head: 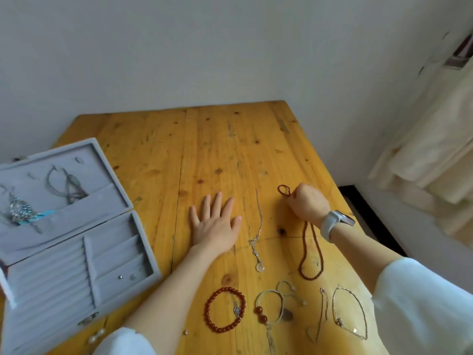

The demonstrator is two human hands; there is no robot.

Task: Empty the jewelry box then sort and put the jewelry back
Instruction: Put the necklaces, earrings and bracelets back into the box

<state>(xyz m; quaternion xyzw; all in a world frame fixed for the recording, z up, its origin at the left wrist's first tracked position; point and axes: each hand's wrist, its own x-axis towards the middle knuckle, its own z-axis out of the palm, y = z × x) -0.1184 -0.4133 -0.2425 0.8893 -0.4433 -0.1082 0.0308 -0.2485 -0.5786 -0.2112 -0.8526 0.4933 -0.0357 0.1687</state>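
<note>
Table [204,149]: wooden plank top, set into a corner of white walls; carries everything listed below.
Jewelry box [76,242]: grey, lined, lid open, at the table's left edge. One lid pocket holds a silver and blue ornament [21,212] and grey cords [69,185]. Base has ring rolls on the left and three compartments on the right; the nearest compartment holds two small pieces [126,277], kind not discernible.
Curtain [435,149]: pale cream, hanging at right, clear of the table.
Left hand [216,224]: flat on the table, palm down, fingers straight and spread, holding nothing; lies between the box and the laid-out jewelry.
Right hand [308,203]: knuckles up, fingers curled, pinching the dark brown beaded necklace [311,252]. One small loop shows beyond the fingers; the long loop trails back under the wrist across the wood. White watch [332,224] on this wrist.
Hands, relation: well apart, with the silver pendant chain [258,231] lying straight between them.
Necklaces on table, count: two in the upper row (silver chain, brown beads).
Front row, count: one red bead bracelet [224,309]; cord bracelets [276,303], overlapping, number uncertain; two thin metal chains [345,313] at right.
Loose small items: two pearl-like beads [96,335] by the box's front corner; one tiny piece [185,332] near the left sleeve.
</note>
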